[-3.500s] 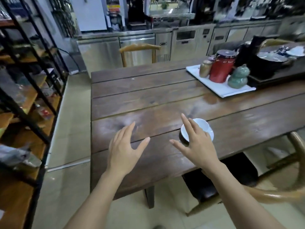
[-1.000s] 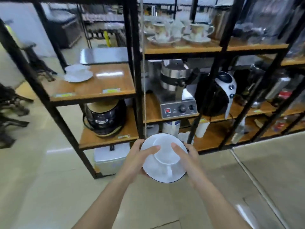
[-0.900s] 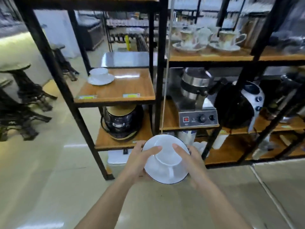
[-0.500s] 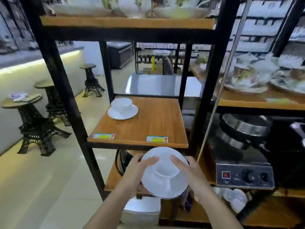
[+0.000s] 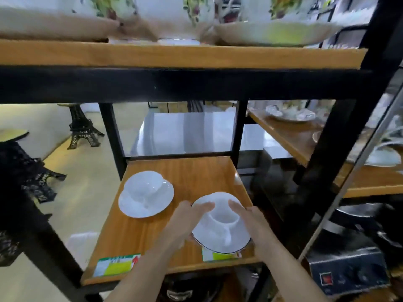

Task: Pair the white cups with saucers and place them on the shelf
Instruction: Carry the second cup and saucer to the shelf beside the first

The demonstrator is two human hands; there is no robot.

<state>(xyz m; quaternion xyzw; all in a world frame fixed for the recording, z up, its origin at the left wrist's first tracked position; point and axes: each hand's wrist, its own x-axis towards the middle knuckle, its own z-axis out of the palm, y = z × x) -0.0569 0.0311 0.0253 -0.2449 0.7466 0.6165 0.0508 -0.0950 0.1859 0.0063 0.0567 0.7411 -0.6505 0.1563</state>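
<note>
A white cup (image 5: 223, 215) stands on a white saucer (image 5: 218, 240) with a dark rim, held over the front right of a small wooden shelf (image 5: 139, 234). My left hand (image 5: 184, 222) grips the saucer's left edge, thumb on its rim. My right hand (image 5: 253, 223) grips the right edge the same way. Whether the saucer touches the board I cannot tell. On the shelf's back left stands another white cup (image 5: 144, 186) on its own white saucer (image 5: 135, 207).
A wooden shelf with a black beam (image 5: 174, 83) runs overhead, carrying flowered china (image 5: 174, 18). Black posts (image 5: 327, 149) stand right of the shelf. An appliance with knobs (image 5: 349, 273) sits at lower right. Black stools (image 5: 84, 127) stand on the floor at left.
I have come close to the shelf. Both hands have carried the cup and saucer up and forward, from below the board's front edge to over its front right part.
</note>
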